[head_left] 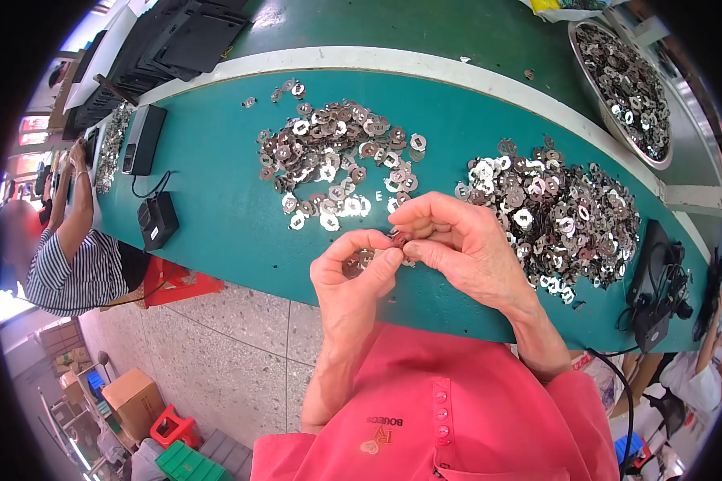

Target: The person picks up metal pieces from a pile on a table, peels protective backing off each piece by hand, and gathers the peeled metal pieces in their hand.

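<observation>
Between the fingertips of both hands is a small metal piece (399, 238), partly covered by the fingers. My left hand (351, 276) pinches it from the left with thumb and forefinger. From the right, my right hand (475, 250) grips the same piece, thumb and fingers closed together. Just beyond the hands lies a loose pile of small round metal pieces (329, 144) with cut-out centres. A larger, denser heap of similar pieces (565, 220) lies to the right of my right hand.
A metal basin (610, 120) full of similar pieces stands at the far right. Black boxes with cables (159, 218) sit at the left, and a black device (654, 272) at the right. A pale rail (377, 60) edges the green table. Another person (76, 260) works at left.
</observation>
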A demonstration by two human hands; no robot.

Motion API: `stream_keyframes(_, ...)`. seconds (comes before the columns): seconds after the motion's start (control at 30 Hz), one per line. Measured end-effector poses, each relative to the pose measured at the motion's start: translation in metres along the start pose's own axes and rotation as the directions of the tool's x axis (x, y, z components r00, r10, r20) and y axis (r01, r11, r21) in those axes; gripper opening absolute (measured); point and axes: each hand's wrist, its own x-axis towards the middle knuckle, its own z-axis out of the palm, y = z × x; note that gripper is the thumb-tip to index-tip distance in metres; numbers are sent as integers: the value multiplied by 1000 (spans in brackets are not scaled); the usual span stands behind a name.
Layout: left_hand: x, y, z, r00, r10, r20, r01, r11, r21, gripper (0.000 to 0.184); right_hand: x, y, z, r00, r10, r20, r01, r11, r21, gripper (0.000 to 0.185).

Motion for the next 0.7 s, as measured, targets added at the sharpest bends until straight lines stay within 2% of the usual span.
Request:
stream_keyframes(0.3,1,1,-1,1000,-8,22,10,998,-54,8,0,1,-2,998,63,14,-64,997,38,16)
stream_keyframes(0.4,0,1,1,1000,8,10,-8,1000,-14,10,2,2,-5,996,74,53,-78,994,75,13)
stream_keyframes(0.5,0,0,-2,999,20,41,-18,998,-57,10,3,1,-6,988,104,111,-117,986,119,10)
stream_keyframes(0.7,5,1,-16,988,-28,155,68,963,-261,11,7,10,-7,965,146,220,-214,920,328,11)
